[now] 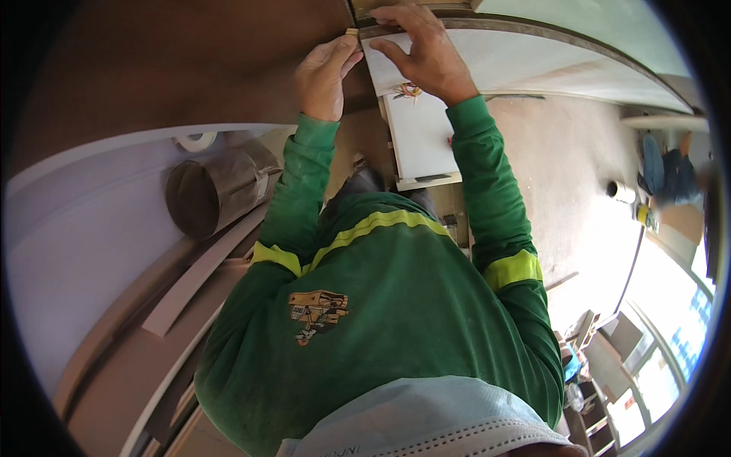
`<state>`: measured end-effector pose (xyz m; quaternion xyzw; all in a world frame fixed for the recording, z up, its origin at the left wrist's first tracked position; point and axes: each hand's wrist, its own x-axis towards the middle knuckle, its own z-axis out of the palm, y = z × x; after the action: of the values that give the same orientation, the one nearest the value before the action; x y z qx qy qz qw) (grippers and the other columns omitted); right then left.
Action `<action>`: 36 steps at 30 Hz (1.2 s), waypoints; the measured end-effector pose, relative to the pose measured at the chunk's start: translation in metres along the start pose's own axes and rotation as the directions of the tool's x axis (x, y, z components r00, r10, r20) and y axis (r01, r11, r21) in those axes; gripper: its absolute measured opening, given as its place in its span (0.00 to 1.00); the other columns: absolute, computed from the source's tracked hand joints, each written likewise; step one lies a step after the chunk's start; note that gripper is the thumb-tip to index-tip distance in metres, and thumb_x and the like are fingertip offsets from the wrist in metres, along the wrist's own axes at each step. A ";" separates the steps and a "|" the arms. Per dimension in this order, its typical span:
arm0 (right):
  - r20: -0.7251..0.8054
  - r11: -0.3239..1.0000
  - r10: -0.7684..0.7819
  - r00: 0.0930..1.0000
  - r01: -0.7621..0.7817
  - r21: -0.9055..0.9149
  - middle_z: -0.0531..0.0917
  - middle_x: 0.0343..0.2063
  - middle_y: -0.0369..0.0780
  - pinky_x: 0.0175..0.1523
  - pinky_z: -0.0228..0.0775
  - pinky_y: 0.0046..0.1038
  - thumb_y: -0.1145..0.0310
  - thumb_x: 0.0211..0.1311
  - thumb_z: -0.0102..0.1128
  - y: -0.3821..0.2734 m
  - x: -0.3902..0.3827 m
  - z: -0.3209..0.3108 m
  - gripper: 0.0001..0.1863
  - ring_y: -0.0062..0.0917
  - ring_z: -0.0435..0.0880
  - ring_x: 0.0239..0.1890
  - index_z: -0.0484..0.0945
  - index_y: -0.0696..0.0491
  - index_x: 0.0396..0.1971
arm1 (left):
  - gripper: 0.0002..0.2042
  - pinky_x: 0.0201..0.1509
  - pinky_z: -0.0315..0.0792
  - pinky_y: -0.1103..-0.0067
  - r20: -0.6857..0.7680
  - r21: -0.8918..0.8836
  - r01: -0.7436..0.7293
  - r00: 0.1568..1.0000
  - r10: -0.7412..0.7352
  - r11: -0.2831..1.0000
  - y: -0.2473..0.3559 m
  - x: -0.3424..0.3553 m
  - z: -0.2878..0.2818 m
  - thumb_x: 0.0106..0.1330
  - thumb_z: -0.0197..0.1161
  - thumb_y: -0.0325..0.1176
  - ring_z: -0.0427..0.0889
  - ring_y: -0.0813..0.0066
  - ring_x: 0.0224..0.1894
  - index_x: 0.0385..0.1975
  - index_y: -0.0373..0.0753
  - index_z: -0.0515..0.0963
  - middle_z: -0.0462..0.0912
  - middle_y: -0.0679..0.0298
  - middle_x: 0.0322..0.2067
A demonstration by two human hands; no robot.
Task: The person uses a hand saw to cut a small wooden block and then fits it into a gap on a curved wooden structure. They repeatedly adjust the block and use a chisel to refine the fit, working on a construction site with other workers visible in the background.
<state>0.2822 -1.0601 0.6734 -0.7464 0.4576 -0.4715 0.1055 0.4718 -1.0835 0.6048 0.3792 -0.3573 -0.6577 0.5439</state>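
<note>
Both my arms, in green sleeves, reach up to the seam between a dark brown panel and a white panel with a dark edge strip. My left hand is closed at the seam, fingertips pinched by a small tan piece that looks like wood. My right hand lies over the dark edge strip, thumb and fingers apart, with nothing visible in it. What lies under its fingertips is partly hidden. Below the hands stands a white box-like unit with coloured wires at its top.
To the left, a large brown roll lies near a roll of tape and long boards. Across the pale floor at right, a blurred person is beside a can. Cluttered shelving stands lower right.
</note>
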 end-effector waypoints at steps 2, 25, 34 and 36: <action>0.000 1.000 -0.004 1.000 0.004 -0.019 0.81 0.48 0.50 0.58 0.73 0.44 0.71 0.59 0.72 0.000 -0.006 0.004 0.22 0.50 0.79 0.53 0.78 0.55 0.54 | 0.14 0.59 0.82 0.70 0.056 0.010 0.019 0.998 -0.020 1.000 0.002 0.000 -0.006 0.72 0.68 0.30 0.86 0.70 0.48 0.49 0.26 0.81 0.86 0.56 0.46; -0.256 0.882 0.436 0.863 -0.466 -0.069 0.86 0.38 0.39 0.52 0.76 0.30 0.68 0.64 0.71 -0.055 0.001 0.046 0.16 0.25 0.82 0.42 0.82 0.59 0.48 | 0.15 0.47 0.81 0.79 0.134 0.008 -0.048 0.990 0.046 0.999 -0.018 0.007 -0.023 0.70 0.72 0.37 0.86 0.78 0.38 0.43 0.27 0.85 0.90 0.60 0.37; -0.482 0.815 0.569 0.666 -0.533 0.227 0.86 0.44 0.40 0.55 0.78 0.28 0.67 0.67 0.68 -0.061 -0.138 0.088 0.15 0.21 0.84 0.46 0.80 0.59 0.48 | 0.17 0.60 0.82 0.70 0.262 -0.135 0.153 0.958 -0.114 0.979 -0.009 0.014 -0.035 0.73 0.68 0.34 0.85 0.68 0.49 0.51 0.25 0.79 0.86 0.55 0.47; -0.449 0.731 0.669 0.592 -0.634 0.253 0.85 0.42 0.40 0.54 0.78 0.29 0.67 0.67 0.68 -0.070 -0.181 0.098 0.15 0.22 0.84 0.45 0.80 0.59 0.48 | 0.17 0.61 0.81 0.69 0.277 -0.133 0.153 0.954 -0.111 0.979 -0.009 0.016 -0.037 0.73 0.68 0.34 0.85 0.67 0.49 0.52 0.25 0.79 0.85 0.55 0.47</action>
<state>0.3768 -0.9061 0.5526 -0.3696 0.6930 -0.5953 0.1695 0.4987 -1.1000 0.5778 0.2671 -0.3501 -0.7633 0.4727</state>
